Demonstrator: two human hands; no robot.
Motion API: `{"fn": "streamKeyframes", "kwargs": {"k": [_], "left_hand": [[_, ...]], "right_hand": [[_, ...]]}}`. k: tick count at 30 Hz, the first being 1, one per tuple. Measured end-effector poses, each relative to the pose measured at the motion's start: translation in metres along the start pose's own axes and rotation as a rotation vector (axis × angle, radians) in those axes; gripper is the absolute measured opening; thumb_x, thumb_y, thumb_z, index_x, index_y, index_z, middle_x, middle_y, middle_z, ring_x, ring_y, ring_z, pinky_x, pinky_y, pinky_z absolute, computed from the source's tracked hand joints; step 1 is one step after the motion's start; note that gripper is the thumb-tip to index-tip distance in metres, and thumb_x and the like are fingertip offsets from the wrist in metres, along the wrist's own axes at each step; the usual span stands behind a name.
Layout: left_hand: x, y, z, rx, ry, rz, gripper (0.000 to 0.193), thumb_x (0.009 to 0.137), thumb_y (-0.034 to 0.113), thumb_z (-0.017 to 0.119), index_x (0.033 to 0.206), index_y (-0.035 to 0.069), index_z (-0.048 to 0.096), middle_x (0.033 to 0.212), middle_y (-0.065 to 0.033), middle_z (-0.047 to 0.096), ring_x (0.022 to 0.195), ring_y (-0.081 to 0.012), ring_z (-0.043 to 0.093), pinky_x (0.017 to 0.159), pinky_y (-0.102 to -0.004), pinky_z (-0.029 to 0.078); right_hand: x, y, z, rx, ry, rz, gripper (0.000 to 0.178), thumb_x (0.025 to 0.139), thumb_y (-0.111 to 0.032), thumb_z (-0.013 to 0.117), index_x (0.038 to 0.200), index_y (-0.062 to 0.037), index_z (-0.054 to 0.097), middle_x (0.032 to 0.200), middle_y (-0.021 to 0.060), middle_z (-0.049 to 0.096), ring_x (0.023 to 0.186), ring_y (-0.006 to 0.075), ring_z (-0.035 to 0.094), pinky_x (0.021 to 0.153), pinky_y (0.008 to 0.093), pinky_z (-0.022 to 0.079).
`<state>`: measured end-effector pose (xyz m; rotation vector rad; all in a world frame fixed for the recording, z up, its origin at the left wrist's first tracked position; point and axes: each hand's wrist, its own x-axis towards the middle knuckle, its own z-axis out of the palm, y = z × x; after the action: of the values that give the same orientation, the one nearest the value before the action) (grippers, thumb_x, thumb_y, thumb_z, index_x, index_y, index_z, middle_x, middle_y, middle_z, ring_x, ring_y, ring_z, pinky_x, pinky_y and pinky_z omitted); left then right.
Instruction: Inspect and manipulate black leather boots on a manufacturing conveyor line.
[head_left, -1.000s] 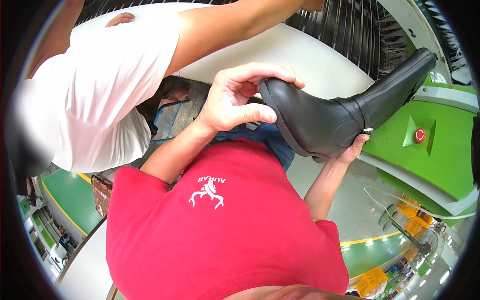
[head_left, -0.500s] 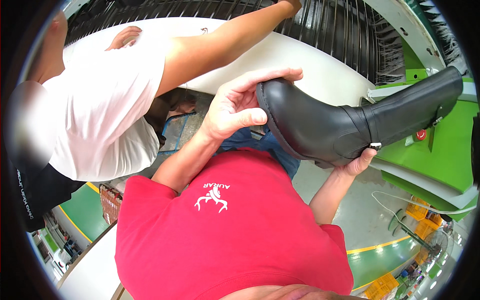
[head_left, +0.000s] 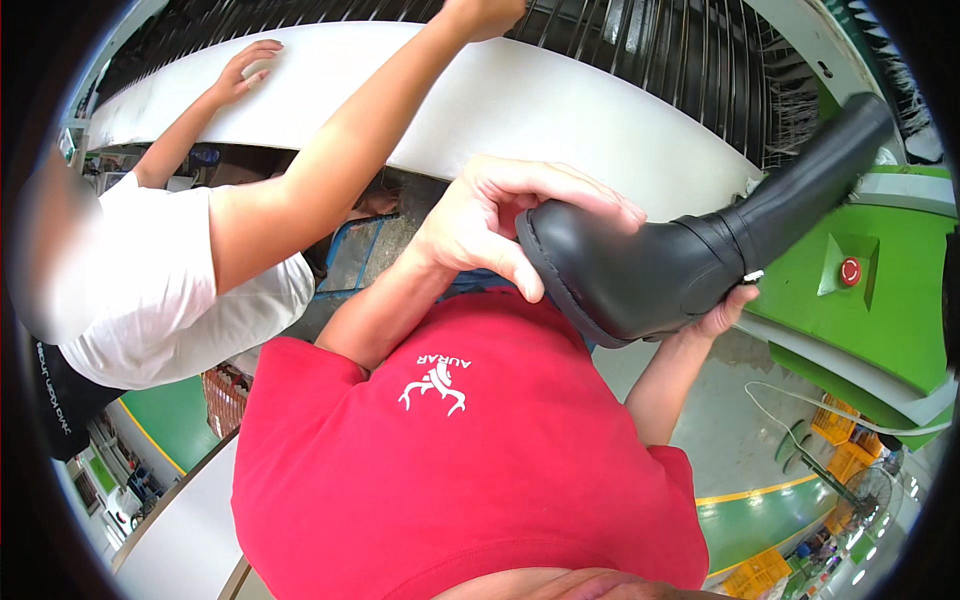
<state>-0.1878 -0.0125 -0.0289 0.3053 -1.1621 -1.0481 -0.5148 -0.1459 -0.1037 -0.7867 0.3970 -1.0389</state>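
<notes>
A tall black boot (head_left: 640, 270) lies across both my hands, its foot end toward the left and its shaft rising to the upper right. My left hand (head_left: 500, 215) curves around the toe, fingers over the upper and thumb by the sole's edge. Under the ankle, beside a small silver buckle (head_left: 753, 277) on the strap, my right hand (head_left: 728, 310) grips the boot from below. Most of the right fingers are hidden behind it.
A white-edged conveyor (head_left: 590, 110) with dark metal rods runs across the far side. At the left, a co-worker in a white shirt (head_left: 150, 280) reaches over it. Green machine housing (head_left: 800, 280) with a red button (head_left: 850, 271) stands at the right.
The boot has tilted, its shaft top swinging up and left. My left fingers have slid further over the upper. The co-worker has shifted left, the reaching arm too.
</notes>
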Motion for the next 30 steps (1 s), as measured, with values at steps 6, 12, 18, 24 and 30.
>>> {"fn": "streamKeyframes", "kwargs": {"k": [6, 12, 18, 24, 30], "left_hand": [[-0.007, -0.001, 0.014, 0.072, 0.176, -0.059, 0.067, 0.081, 0.045, 0.095, 0.125, 0.0, 0.072, 0.116, -0.0203, 0.075, 0.117, -0.0402, 0.072, 0.121, -0.0669, 0.043], [0.005, 0.004, 0.007, 0.051, 0.064, 0.052, 0.063, 0.083, 0.035, 0.094, 0.127, -0.004, 0.071, 0.121, -0.02, 0.075, 0.121, -0.0363, 0.071, 0.122, -0.0603, 0.044], [0.031, 0.009, -0.014, 0.285, 0.337, -0.002, 0.083, 0.101, 0.036, 0.077, 0.164, -0.004, 0.04, 0.163, -0.0282, 0.051, 0.156, -0.0416, 0.046, 0.131, -0.0523, 0.034], [0.053, -0.002, -0.029, 0.471, 0.371, 0.024, 0.085, 0.098, 0.009, 0.08, 0.166, -0.007, 0.032, 0.164, -0.0295, 0.049, 0.154, -0.041, 0.049, 0.127, -0.0512, 0.043], [0.064, -0.007, -0.027, 0.47, 0.316, 0.066, 0.071, 0.098, 0.005, 0.076, 0.16, -0.007, 0.043, 0.159, -0.031, 0.054, 0.147, -0.0417, 0.056, 0.124, -0.053, 0.047]], "right_hand": [[0.003, 0.016, -0.011, -0.063, 0.029, -0.005, 0.1, 0.091, -0.063, 0.082, 0.16, 0.001, 0.049, 0.154, 0.0157, 0.062, 0.138, 0.031, 0.062, 0.121, 0.0497, 0.048], [0.0, 0.008, -0.015, -0.096, 0.013, -0.03, 0.102, 0.088, -0.066, 0.083, 0.159, 0.0006, 0.05, 0.154, 0.0144, 0.062, 0.138, 0.0301, 0.061, 0.122, 0.0487, 0.048], [0.013, 0.028, 0.025, -0.368, 0.068, -0.317, 0.094, 0.087, -0.052, 0.091, 0.159, -0.0072, 0.052, 0.157, 0.0129, 0.059, 0.142, 0.032, 0.059, 0.125, 0.0516, 0.044], [0.012, 0.042, 0.05, -0.919, -0.334, -0.304, 0.11, 0.089, -0.019, 0.094, 0.171, -0.0166, 0.021, 0.168, 0.0298, 0.043, 0.157, 0.0468, 0.041, 0.127, 0.0583, 0.039], [0.0, 0.039, 0.058, -0.785, -0.218, -0.304, 0.102, 0.09, -0.021, 0.093, 0.167, -0.0075, 0.027, 0.168, 0.0314, 0.043, 0.154, 0.0428, 0.046, 0.125, 0.0551, 0.042]]}}
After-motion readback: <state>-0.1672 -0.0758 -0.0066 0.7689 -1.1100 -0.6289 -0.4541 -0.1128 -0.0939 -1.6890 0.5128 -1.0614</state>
